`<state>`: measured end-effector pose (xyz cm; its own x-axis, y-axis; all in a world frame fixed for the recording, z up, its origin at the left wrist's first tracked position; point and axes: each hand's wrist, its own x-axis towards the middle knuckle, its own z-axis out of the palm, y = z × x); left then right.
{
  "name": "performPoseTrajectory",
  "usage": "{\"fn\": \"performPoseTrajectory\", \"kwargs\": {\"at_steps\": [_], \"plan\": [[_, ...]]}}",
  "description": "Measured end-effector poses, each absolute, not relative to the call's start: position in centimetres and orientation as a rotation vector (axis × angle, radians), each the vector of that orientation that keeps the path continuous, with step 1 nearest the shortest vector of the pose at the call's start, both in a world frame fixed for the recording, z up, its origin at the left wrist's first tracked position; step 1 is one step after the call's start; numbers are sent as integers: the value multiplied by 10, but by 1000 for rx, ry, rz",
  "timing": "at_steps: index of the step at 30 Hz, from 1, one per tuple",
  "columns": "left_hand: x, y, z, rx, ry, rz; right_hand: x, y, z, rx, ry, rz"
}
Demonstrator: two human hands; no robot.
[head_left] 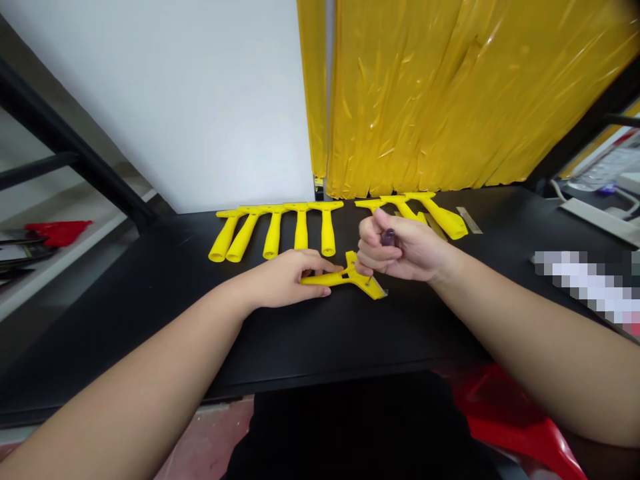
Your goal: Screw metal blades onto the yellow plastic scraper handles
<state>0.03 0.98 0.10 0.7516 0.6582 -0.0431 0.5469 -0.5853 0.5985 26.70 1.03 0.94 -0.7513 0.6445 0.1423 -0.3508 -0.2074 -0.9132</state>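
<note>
A yellow scraper (331, 279) lies on the black table, its wide head pointing right and a bit of blade showing at the corner. My left hand (290, 277) is closed around its handle, pressing it down. Above the head is my right hand (395, 248), fingers wrapped round a screwdriver (388, 237) with a dark, translucent handle. The screwdriver's thin shaft reaches down to a screw on the scraper head; its tip is too small to make out clearly.
Several yellow scrapers (273, 233) stand in a row behind my left hand. More scrapers (445, 217) lie behind my right hand, beside a loose blade (469, 220). A white panel (200, 100) and yellow plastic curtain (425, 100) rise at the back of the black table (165, 320).
</note>
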Motion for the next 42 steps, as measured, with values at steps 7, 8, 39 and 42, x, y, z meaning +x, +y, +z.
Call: {"fn": "performPoseTrajectory", "kwargs": {"at_steps": [7,8,39,42], "plan": [[0,10,0,2355,895,229,268,11,10,-338,-1349,1997],[0,10,0,2356,895,222,268,11,10,-338,-1360,2007],[1,10,2,2371,885,248,269,13,8,-299,-1402,2007],[1,10,1,2367,887,265,269,12,8,-293,-1417,2006]]}}
